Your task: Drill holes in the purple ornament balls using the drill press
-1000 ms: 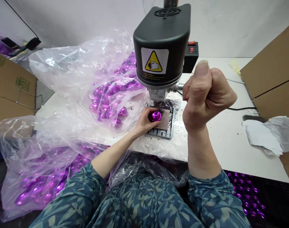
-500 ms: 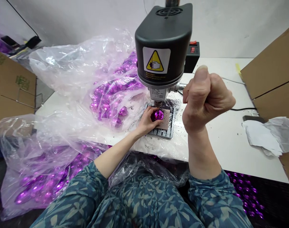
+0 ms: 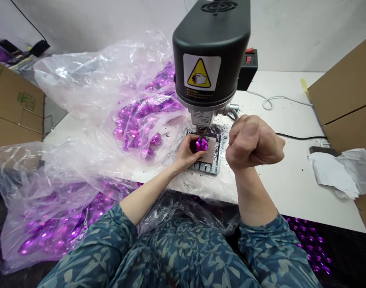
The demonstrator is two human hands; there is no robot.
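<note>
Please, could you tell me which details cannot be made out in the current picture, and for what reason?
All in the head view:
Far end of the lever: covered by the right hand.
Underside of the purple ball, held by the left hand: hidden by the ball itself.
Tip below the chuck: too small.
Yellow lettering on the black machine: too small and blurred.
Right-hand cardboard box: cut off by the right edge.

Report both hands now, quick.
Left hand: holding a shiny purple ball between thumb and fingers.
Right hand: closed in a fist, apparently gripping the machine's lever.
</note>
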